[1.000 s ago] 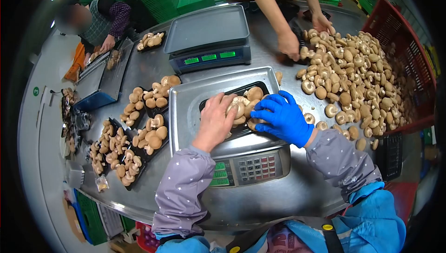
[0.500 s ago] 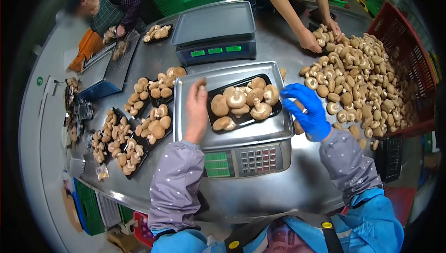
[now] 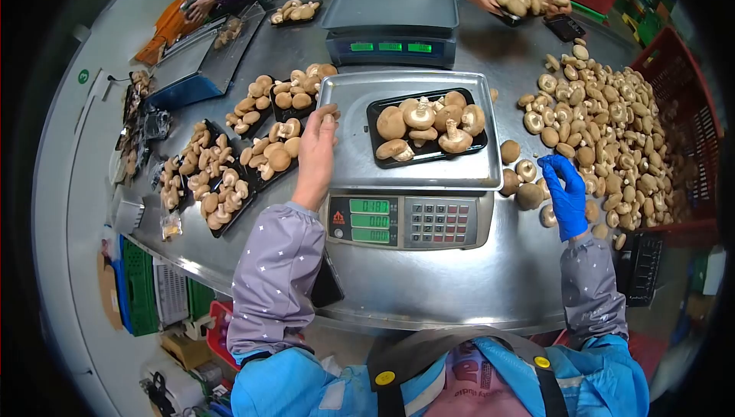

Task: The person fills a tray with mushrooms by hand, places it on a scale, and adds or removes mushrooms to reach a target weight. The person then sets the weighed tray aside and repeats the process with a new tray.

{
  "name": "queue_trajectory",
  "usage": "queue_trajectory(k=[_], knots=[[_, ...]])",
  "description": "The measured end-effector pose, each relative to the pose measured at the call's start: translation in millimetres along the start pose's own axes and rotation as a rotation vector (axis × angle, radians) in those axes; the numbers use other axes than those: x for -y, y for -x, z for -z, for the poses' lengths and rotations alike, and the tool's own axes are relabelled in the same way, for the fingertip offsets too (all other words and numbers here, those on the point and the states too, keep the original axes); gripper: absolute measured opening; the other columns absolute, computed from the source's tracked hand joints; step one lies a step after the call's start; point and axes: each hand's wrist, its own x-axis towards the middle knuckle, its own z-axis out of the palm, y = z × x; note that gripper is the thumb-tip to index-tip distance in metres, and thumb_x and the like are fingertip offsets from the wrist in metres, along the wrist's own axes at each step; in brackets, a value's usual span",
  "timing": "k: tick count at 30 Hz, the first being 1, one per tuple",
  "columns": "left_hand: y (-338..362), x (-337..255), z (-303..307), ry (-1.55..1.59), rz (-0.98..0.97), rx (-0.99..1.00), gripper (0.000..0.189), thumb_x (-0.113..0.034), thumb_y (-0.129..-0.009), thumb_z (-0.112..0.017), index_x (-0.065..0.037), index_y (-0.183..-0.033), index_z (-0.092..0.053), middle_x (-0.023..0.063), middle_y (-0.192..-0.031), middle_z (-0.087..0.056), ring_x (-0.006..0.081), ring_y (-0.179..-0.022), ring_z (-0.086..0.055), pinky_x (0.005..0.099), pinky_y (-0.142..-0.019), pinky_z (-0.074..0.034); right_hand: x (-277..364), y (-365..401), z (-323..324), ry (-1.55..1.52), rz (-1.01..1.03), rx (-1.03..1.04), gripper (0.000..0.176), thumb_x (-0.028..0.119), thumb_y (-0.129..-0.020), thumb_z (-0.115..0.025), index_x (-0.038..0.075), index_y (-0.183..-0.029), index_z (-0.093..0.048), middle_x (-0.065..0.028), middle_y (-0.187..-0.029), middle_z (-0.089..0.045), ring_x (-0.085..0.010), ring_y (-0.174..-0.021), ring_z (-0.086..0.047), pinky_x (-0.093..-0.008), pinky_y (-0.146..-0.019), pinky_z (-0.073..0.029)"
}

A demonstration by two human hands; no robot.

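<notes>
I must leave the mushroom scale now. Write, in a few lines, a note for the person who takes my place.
Left hand: bare, resting on the left edge of the scale pan; whether it holds anything is unclear.
Right hand: blue glove, open over loose mushrooms beside the scale.
Done: black tray on the pan is filled; several filled trays lie left.
Remaining: the big pile at the right is unpacked.
</notes>
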Motion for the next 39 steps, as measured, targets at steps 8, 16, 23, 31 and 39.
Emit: queue_trajectory(k=[8, 16, 23, 31, 39], knots=[[7.0, 7.2, -3.3, 0.03, 0.038, 0.041, 0.038, -0.03, -0.09, -0.042, -0.005, -0.119, -0.045, 0.0107, -0.112, -0.051, 0.0168, -0.098, -0.049, 0.0299, -0.08, -0.042, 10.1, 2.9, -1.5, 0.009, 0.0, 0.028, 0.015, 0.009, -0.085, -0.055, 0.0, -0.097, -0.057, -0.0037, -0.09, -0.058, -0.0117, -0.086, -0.052, -0.0246, -0.079, -0.041], [6.9, 12.5, -18.5, 0.145, 0.384, 0.338, 0.052, 0.001, -0.078, -0.047, 0.008, -0.126, -0.027, 0.0173, -0.106, -0.047, 0.0185, -0.08, -0.058, 0.0232, -0.068, -0.052, 30.4, -20.8, -29.2, -0.085, -0.12, 0.164, 0.028, 0.017, -0.084, -0.056, 0.005, -0.11, -0.053, -0.0026, -0.093, -0.057, -0.0094, -0.078, -0.051, -0.0245, -0.071, -0.042], [-0.4, 12.6, -46.2, 0.194, 0.451, 0.293, 0.052, 0.008, -0.075, -0.044, 0.012, -0.124, -0.027, 0.019, -0.102, -0.049, 0.021, -0.076, -0.06, 0.0233, -0.061, -0.054, 13.3, -68.1, -71.1, 0.008, -0.124, 0.341, 0.057, 0.031, -0.082, -0.059, 0.007, -0.126, -0.034, -0.0195, -0.11, -0.054, -0.0225, -0.078, -0.059, -0.0321, -0.069, -0.048], [-11.5, 19.1, -56.9, 0.331, 0.436, 0.246, 0.043, 0.009, -0.079, -0.037, 0.006, -0.121, -0.027, 0.0187, -0.107, -0.045, 0.0244, -0.089, -0.056, 0.0266, -0.064, -0.055, 31.7, -74.7, -81.7, -0.169, -0.305, 0.296, 0.058, 0.026, -0.081, -0.061, 0.009, -0.128, -0.031, -0.0133, -0.094, -0.055, -0.0161, -0.074, -0.056, -0.0261, -0.057, -0.048], [-32.0, 23.9, -10.4, 0.684, 0.568, 0.207, 0.056, 0.012, -0.08, -0.029, -0.001, -0.132, -0.01, 0.0218, -0.115, -0.039, 0.028, -0.093, -0.054, 0.0331, -0.073, -0.052, 75.6, -82.2, -98.9, -0.33, -0.27, 0.292, 0.054, 0.022, -0.083, -0.059, 0.012, -0.129, -0.032, -0.0087, -0.104, -0.052, -0.0115, -0.072, -0.052, -0.0242, -0.062, -0.044]])
